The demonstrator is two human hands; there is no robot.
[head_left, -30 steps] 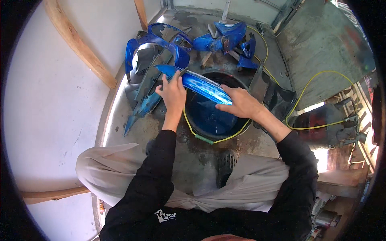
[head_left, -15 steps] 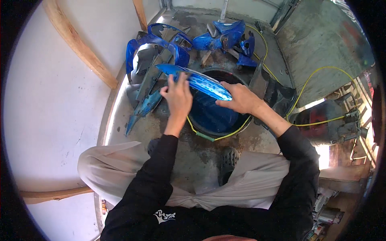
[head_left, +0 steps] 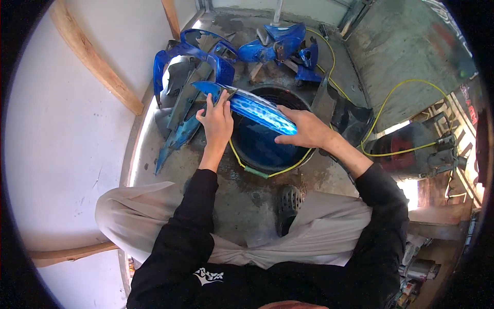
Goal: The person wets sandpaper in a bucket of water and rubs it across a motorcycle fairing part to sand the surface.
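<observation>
A glossy blue, slim, curved plastic body panel [head_left: 260, 112] is held tilted above a black bucket [head_left: 278, 167] of dark water. My right hand [head_left: 307, 129] grips the panel's lower right end, thumb beneath and fingers over the top. My left hand [head_left: 217, 126] is at its other end, fingers raised and bent around a small dark flat piece [head_left: 230, 94], possibly sandpaper, pressed to the panel's surface. Pale wet-looking patches show along the panel's side. The bucket's yellow wire handle has a green grip [head_left: 256, 172] and hangs toward me.
Blue vehicle fairings [head_left: 193, 49] and more blue parts [head_left: 278, 46] lie beyond the bucket. A long dark panel with a blue tip [head_left: 177, 139] rests at left. At right are black plastic parts [head_left: 352, 118], a yellow hose [head_left: 383, 116] and a dark red tank-like machine [head_left: 406, 141].
The view has shifted slightly, so the scene sits further left. My left fingers have moved a little on the panel, and the dark piece shows more clearly. My right grip stays.
</observation>
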